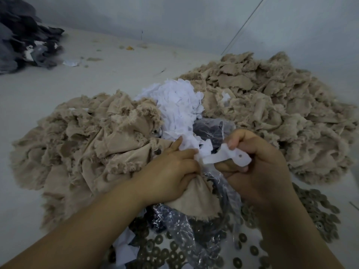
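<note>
Two heaps of frayed beige scraps are flanking the white scrap pile (178,101) – the larger right heap (272,105) is spreading out to its right and behind it, the left heap (87,144) is lying against its left side. My read: sorting by colour, so each material is getting its own pile within arm's reach.

A dark fabric pile (23,35) is sitting well apart, far left and behind the white pile, likely to avoid mixing.

A clear plastic bag (174,224) with dark contents is lying just in front of the white pile, under both hands. Metal ring discs (174,253) are lying scattered further in front of it, nearest the camera.

The work is happening at the white pile's front edge:
- The left hand (171,175) is gripping a beige piece (196,200) with its lower fingers curled round the bunched cloth, its forefinger lying straight towards the white pile. It is probably anchoring the cloth so the pull has something to work against.
- The right hand (258,167) is pinching a white strip (219,159) between thumb and curled fingers and holding it taut towards the left hand. It looks like the strip is being peeled off the beige piece.

Whether the left thumb is also clamping the strip's end, I cannot tell.
</note>
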The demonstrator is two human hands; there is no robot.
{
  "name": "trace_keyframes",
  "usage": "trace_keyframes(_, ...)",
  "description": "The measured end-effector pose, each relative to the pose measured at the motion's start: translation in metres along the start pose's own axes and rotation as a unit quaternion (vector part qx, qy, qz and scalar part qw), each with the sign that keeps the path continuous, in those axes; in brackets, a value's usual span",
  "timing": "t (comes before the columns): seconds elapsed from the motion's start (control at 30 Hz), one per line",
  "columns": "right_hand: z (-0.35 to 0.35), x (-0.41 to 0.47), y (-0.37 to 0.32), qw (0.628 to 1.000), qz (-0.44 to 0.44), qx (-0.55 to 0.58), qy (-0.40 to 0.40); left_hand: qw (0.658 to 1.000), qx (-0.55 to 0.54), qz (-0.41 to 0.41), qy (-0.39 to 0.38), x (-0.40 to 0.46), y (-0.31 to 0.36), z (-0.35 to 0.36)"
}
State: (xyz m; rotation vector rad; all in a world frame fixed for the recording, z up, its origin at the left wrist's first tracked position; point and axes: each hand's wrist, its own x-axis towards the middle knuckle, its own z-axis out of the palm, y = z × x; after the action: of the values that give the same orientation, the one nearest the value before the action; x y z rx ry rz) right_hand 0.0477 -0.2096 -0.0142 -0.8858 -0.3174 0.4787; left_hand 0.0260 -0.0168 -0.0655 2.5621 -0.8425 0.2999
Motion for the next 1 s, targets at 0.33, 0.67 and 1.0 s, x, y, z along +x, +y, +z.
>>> trace_keyframes(0.33, 0.009, -0.011, 0.019, 0.931, -0.112, -0.347, -0.030, 0.967, 0.088, 0.041, 0.235, -0.037, 0.009, 0.006)
trace_keyframes(0.67, 0.020, -0.018, 0.018, 0.796, -0.114, -0.594, -0.037, 0.926, -0.239, -0.141, 0.254, -0.033, 0.024, 0.004)
trace_keyframes(1.0, 0.012, -0.015, 0.013, 0.776, -0.022, -0.627, -0.061, 0.849, -0.424, -0.211, 0.236, -0.028, 0.026, 0.007)
